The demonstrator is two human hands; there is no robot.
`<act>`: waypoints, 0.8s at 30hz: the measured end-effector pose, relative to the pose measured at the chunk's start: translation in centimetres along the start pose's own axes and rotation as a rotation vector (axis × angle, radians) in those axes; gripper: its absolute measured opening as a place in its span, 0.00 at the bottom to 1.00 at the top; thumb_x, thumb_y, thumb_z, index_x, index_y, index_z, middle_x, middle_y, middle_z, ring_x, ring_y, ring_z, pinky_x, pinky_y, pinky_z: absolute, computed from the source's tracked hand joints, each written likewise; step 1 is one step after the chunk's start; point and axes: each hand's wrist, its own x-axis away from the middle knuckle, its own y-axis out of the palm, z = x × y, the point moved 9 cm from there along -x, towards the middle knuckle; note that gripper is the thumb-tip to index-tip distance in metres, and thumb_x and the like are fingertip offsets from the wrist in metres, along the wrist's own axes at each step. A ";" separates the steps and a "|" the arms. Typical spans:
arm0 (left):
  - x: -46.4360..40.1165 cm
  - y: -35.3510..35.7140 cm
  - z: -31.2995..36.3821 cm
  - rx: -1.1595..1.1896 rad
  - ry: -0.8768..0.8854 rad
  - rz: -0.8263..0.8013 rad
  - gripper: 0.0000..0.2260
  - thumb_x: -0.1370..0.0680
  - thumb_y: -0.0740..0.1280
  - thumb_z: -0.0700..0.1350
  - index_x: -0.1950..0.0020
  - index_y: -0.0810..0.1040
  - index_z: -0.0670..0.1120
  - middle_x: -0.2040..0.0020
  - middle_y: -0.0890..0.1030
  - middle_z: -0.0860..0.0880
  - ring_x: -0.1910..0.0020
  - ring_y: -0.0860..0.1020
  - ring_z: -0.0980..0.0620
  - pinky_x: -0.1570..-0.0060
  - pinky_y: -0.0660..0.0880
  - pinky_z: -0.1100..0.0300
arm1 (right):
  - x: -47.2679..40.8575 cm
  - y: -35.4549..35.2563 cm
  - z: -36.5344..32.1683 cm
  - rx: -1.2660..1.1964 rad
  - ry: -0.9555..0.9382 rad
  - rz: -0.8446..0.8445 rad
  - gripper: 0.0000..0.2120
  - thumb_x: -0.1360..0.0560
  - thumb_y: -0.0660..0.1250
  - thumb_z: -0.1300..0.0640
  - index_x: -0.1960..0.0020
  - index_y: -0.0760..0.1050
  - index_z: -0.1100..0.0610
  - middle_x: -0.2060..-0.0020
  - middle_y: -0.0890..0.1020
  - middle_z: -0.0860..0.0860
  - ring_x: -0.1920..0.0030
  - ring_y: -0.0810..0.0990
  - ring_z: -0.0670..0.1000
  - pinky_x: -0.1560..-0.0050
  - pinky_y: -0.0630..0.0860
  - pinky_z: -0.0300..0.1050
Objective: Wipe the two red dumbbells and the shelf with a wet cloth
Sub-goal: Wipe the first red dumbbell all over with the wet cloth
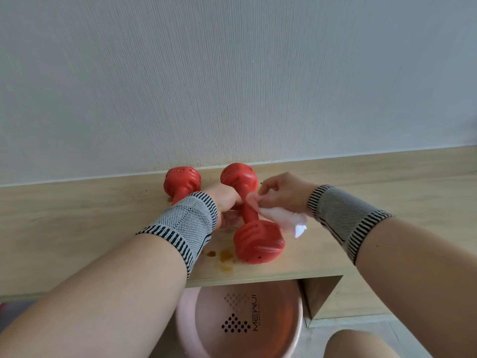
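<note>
From the head camera, two red moulded dumbbells with ribbed, rounded ends lie on a pale wooden shelf (pixel 361 202) that runs along a light textured wall (pixel 232 73). The nearer red dumbbell (pixel 251 218) lies with one end toward the wall and its other end close to the shelf's front edge; small dark holes dot that near end. The farther red dumbbell (pixel 182 183) lies just to its left, its near part hidden behind the left wrist. A pale pink wet cloth (pixel 281 215) is draped against the handle of the nearer dumbbell, most of it on the handle's right side, with a white corner hanging toward the shelf. Brown stains (pixel 224 255) mark the shelf just left of the nearer dumbbell's front end.

The left hand (pixel 224 200) reaches in from the lower left and curls round the handle of the nearer dumbbell, with cloth showing beneath it. The right hand (pixel 281 189) comes from the right, palm down, its fingers pinching the cloth at the handle. Both wrists wear grey knitted wristbands with black-striped edges (pixel 185 223). Below the shelf stands a pink round plastic basin (pixel 296 332) with dark printed lettering inside.
</note>
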 end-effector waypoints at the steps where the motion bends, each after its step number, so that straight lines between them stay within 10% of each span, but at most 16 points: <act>1: 0.0 -0.1 0.1 -0.003 0.002 -0.003 0.08 0.21 0.62 0.34 0.54 0.80 0.41 0.61 0.82 0.45 0.66 0.78 0.49 0.60 0.75 0.56 | 0.6 0.4 -0.2 0.044 -0.020 -0.092 0.04 0.31 0.73 0.48 0.60 0.80 0.47 0.67 0.76 0.44 0.63 0.75 0.45 0.62 0.72 0.37; 5: 0.4 0.2 0.1 -0.003 -0.004 -0.029 0.10 0.21 0.61 0.37 0.55 0.82 0.41 0.60 0.84 0.46 0.67 0.79 0.49 0.64 0.76 0.57 | 1.2 0.9 -0.4 0.110 -0.023 -0.200 0.05 0.31 0.73 0.51 0.56 0.82 0.50 0.66 0.78 0.44 0.64 0.75 0.43 0.61 0.74 0.36; 13: 0.1 0.3 0.3 -0.034 0.015 -0.018 0.06 0.21 0.61 0.37 0.50 0.78 0.39 0.62 0.81 0.43 0.69 0.80 0.47 0.70 0.78 0.56 | -0.9 -0.5 -0.2 -0.079 0.026 0.201 0.12 0.29 0.70 0.44 0.57 0.79 0.53 0.69 0.74 0.46 0.67 0.73 0.45 0.71 0.68 0.35; 24: 0.1 0.9 0.2 -0.060 -0.011 -0.024 0.05 0.24 0.68 0.37 0.59 0.77 0.40 0.69 0.78 0.45 0.70 0.77 0.48 0.63 0.78 0.54 | 1.7 1.3 -1.3 0.077 -0.059 -0.221 0.05 0.30 0.73 0.51 0.54 0.81 0.49 0.65 0.77 0.44 0.61 0.75 0.43 0.57 0.73 0.37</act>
